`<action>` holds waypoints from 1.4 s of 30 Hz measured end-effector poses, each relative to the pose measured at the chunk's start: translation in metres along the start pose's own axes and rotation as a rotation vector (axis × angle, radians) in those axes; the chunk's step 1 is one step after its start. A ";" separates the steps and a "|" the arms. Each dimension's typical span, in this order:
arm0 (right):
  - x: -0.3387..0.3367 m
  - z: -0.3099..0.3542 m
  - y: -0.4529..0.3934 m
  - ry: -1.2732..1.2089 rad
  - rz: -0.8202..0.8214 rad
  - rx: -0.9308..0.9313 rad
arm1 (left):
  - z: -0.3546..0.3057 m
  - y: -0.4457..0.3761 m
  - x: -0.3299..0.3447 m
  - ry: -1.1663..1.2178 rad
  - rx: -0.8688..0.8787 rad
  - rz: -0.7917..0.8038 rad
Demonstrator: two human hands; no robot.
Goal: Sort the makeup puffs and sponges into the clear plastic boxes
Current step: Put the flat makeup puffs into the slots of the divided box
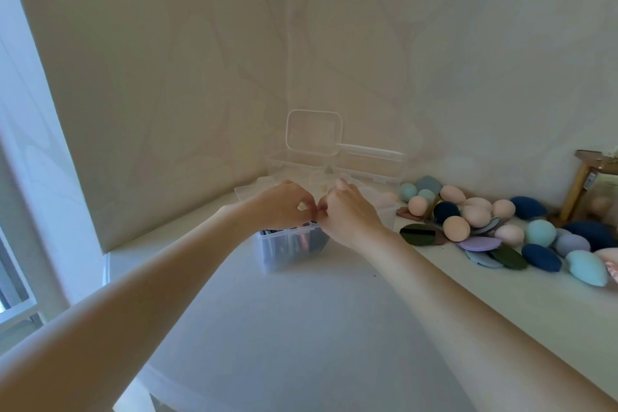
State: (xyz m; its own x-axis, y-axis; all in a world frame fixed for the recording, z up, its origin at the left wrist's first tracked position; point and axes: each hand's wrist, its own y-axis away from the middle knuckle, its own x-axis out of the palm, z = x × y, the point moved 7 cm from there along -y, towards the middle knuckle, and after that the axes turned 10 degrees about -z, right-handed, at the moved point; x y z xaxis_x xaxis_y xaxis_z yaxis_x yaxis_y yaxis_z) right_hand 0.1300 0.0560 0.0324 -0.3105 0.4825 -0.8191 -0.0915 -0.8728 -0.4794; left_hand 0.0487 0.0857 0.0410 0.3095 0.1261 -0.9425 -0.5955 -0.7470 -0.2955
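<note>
Box clear, packed (dark puffs)

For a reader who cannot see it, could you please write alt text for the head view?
Both hands, left and right, meet fingertip to fingertip over a small clear box packed with dark puffs on a white table. Loose sponges and puffs lie heaped to the right, with open clear boxes behind.

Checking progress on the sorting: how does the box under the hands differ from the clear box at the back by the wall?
The near box is packed with dark puffs; the back box looks empty, though that is hard to tell. Both hands, left and right, meet over the near box with curled fingers; nobody touches the back box. The back box's lid stands open. Both are clear plastic.
</note>
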 end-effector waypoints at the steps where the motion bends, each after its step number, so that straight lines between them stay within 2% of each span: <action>1: -0.001 0.000 0.000 0.021 0.028 0.020 | -0.001 0.001 0.000 -0.005 0.005 0.003; 5: -0.004 -0.003 -0.001 -0.115 0.115 0.069 | -0.002 0.000 0.003 -0.001 -0.004 0.026; 7: -0.013 -0.010 -0.002 -0.231 0.101 0.103 | -0.002 -0.002 0.005 -0.003 -0.014 0.028; 9: -0.034 -0.027 -0.004 -0.294 -0.023 0.175 | -0.002 -0.004 0.004 -0.008 -0.019 0.017; 12: -0.070 -0.072 -0.002 -0.229 -0.335 0.315 | 0.001 -0.005 0.005 -0.010 -0.014 0.016; 13: -0.073 -0.089 0.002 -0.201 -0.379 0.370 | 0.002 -0.005 0.006 -0.015 -0.012 0.029; 15: -0.062 -0.117 0.010 -0.109 -0.312 0.452 | 0.002 -0.005 0.008 -0.043 0.000 0.050; 19: -0.009 -0.148 0.027 0.271 0.042 0.408 | 0.001 -0.005 0.007 -0.085 0.021 0.034; 21: -0.003 -0.150 0.029 0.362 0.038 0.372 | -0.001 -0.005 0.006 -0.106 0.031 0.030; 25: -0.020 -0.139 0.023 0.354 -0.111 0.364 | -0.004 -0.004 0.006 -0.117 0.040 0.040; 29: -0.061 -0.122 0.020 -0.040 -0.458 0.416 | -0.004 -0.005 0.007 -0.101 0.064 0.036; 31: -0.083 -0.103 0.017 -0.141 -0.627 0.348 | -0.005 -0.005 0.007 -0.118 0.064 0.053; 33: -0.094 -0.077 0.011 -0.194 -0.701 0.236 | -0.005 -0.005 0.008 -0.153 0.055 0.079; 39: -0.058 -0.016 -0.002 -0.321 -0.503 -0.001 | -0.004 -0.003 0.011 -0.144 0.067 0.100; 42: -0.034 -0.006 0.000 -0.301 -0.371 -0.026 | -0.003 -0.001 0.013 -0.143 0.065 0.114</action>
State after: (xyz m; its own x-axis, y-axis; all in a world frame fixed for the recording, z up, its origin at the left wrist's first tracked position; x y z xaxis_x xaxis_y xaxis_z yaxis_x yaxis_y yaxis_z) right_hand 0.1459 0.0400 0.0579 -0.5218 0.7149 -0.4654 -0.2255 -0.6417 -0.7330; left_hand 0.0556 0.0866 0.0298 0.1312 0.1378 -0.9817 -0.6691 -0.7184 -0.1902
